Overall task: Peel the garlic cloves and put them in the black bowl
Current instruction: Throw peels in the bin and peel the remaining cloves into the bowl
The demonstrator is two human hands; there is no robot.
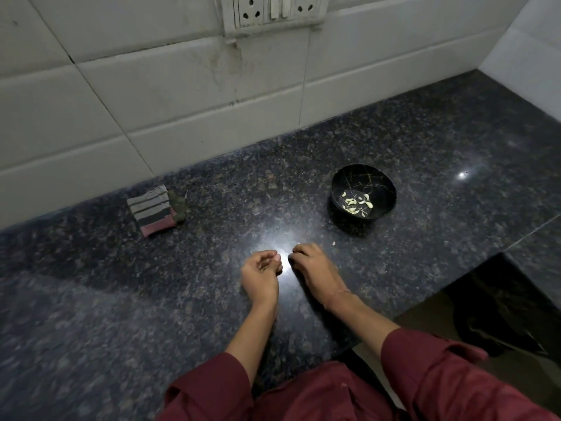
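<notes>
The black bowl stands on the dark granite counter, right of centre, with several peeled pale garlic cloves in its bottom. My left hand lies on the counter in front of me, its fingers and thumb curled together round a small garlic clove, mostly lost in the glare. Just to its right, my right hand rests on its curled fingertips; I see nothing in it. A narrow bright gap separates the two hands. One tiny white garlic piece lies on the counter between my right hand and the bowl.
A folded striped cloth with a dark lump beside it lies at the back left by the tiled wall. The granite counter steps back at the right, where its front edge drops to the floor. A wall socket is above.
</notes>
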